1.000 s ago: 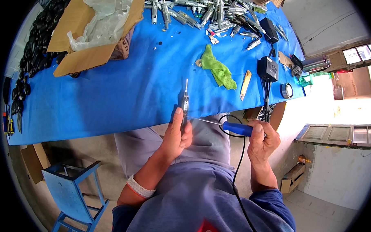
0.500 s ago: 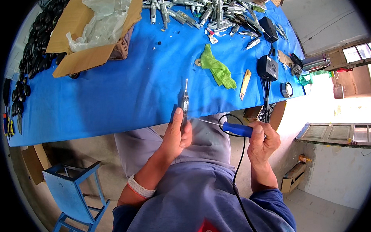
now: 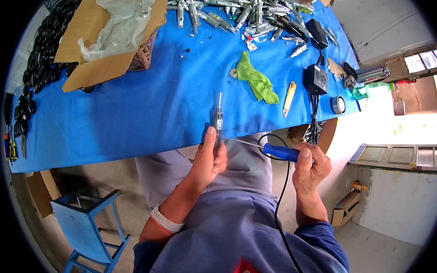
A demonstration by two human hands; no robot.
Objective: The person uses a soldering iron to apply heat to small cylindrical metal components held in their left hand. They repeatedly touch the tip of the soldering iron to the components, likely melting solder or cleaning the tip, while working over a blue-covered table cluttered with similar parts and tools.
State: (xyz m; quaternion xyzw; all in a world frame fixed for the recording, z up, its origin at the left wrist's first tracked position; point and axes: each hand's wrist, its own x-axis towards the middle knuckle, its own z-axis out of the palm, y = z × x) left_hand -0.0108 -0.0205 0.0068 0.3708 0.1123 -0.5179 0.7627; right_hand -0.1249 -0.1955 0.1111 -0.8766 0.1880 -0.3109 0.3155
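Left hand [image 3: 210,158] is clamped around the lower body of a slim metal part [image 3: 218,118], held upright over the blue worktop [image 3: 145,110] edge. Right hand [image 3: 312,166] is closed on the soldering iron [image 3: 280,152] at its blue handle (tip touching the part). Part looks light, rigid, likely slippery; best gripped low, away from the tip.

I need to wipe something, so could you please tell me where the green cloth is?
The green cloth lies on the blue table, right of centre, beside the yellow strip.
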